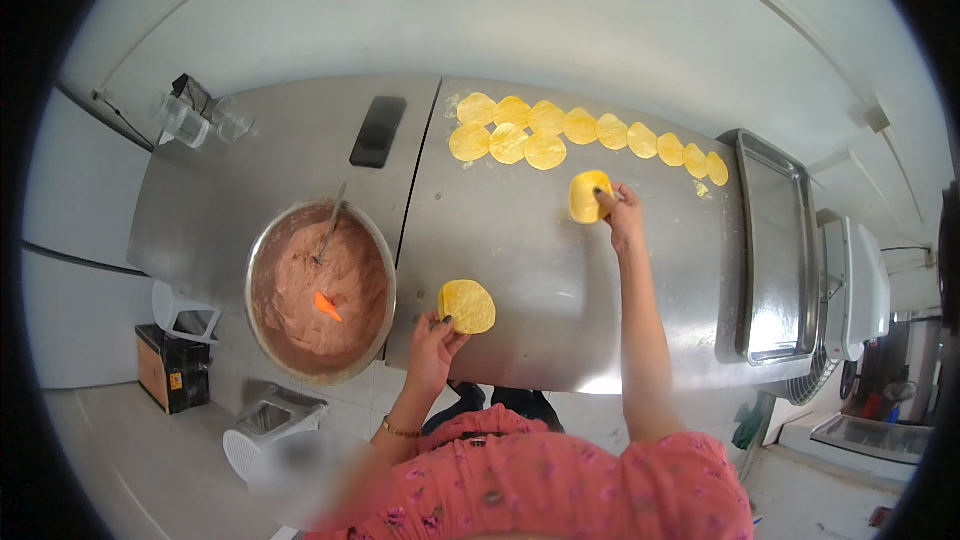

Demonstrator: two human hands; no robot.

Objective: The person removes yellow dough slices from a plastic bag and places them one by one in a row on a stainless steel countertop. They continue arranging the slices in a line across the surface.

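Between thumb and fingers, my left hand [434, 348] grips one or more yellow tortillas [468, 306] near the table's front edge; how many lie together I cannot tell. My right hand [624, 212] is stretched forward over the steel table [500, 230], pinching another yellow tortilla [588, 190] just above or on the surface. Beyond it, several flat tortillas [546, 118] lie in a long row along the back. A shorter second row [508, 143] sits in front of its left end.
A large metal bowl [250, 285] of pinkish-brown paste, with a metal utensil [331, 225] and an orange tool [327, 306], stands left. Behind it are a black phone [378, 132] and clear cups [186, 124]. A metal tray [810, 240] lies right, beside a white appliance [862, 285].
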